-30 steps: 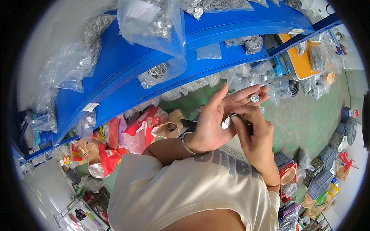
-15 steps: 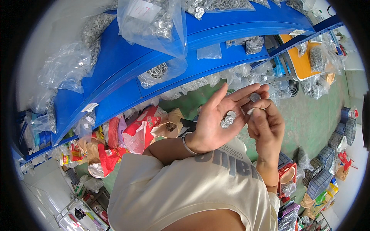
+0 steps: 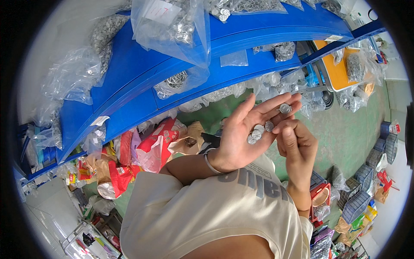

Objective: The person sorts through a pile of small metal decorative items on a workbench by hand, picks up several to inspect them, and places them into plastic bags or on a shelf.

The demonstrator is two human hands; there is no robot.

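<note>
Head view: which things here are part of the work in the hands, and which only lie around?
In the work:
left hand, palm open
small round metal parts on it
right hand, beside them

Lying around:
blue shelf
clear bags of metal parts
red packets

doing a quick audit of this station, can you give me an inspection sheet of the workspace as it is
surface: green floor below, no worktable seen
job's things: small round silver metal pieces lying in the open palm, one more on the fingertips
clutter: clear bags of metal parts piled on the blue shelving; red and brown packets underneath
grippers: left hand open, palm up, holding the pieces; right hand curled beside it, fingers at the palm's edge
cables: nothing seen
surroundings: stacked baskets at right, orange tray on the shelf
</note>
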